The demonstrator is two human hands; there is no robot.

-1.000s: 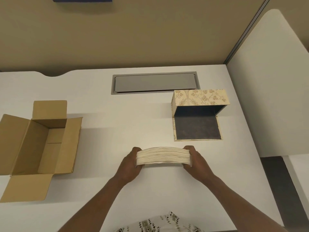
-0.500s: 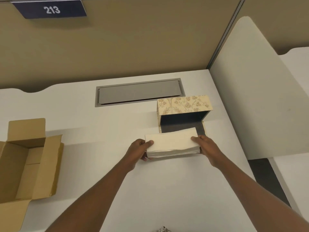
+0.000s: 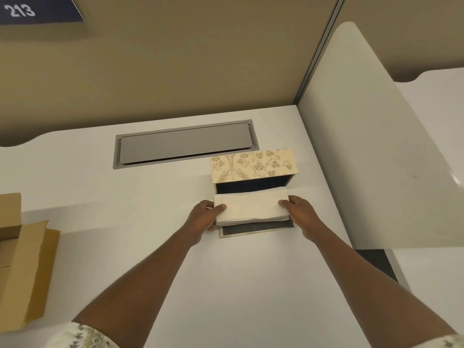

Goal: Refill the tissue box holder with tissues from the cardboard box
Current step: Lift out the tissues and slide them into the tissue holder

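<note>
A white stack of tissues (image 3: 251,205) is held flat between both hands, its far edge reaching into the dark opening of the tissue box holder (image 3: 253,165). The holder is cream with a leaf pattern and lies open toward me, its dark-lined flap (image 3: 256,229) flat on the desk under the stack. My left hand (image 3: 204,217) grips the stack's left end, thumb on top. My right hand (image 3: 297,209) grips the right end the same way. The brown cardboard box (image 3: 22,259) stands open at the far left, cut off by the frame.
The white desk (image 3: 125,209) has a grey metal cable hatch (image 3: 185,144) just behind the holder. A white side partition (image 3: 376,159) rises close to the holder's right. A tan wall panel with a blue number plate (image 3: 37,8) stands behind.
Both hands carried the tissue stack forward from the desk's front to the holder. Its far edge now sits inside the opening, above the flap. My head moved forward and right.
</note>
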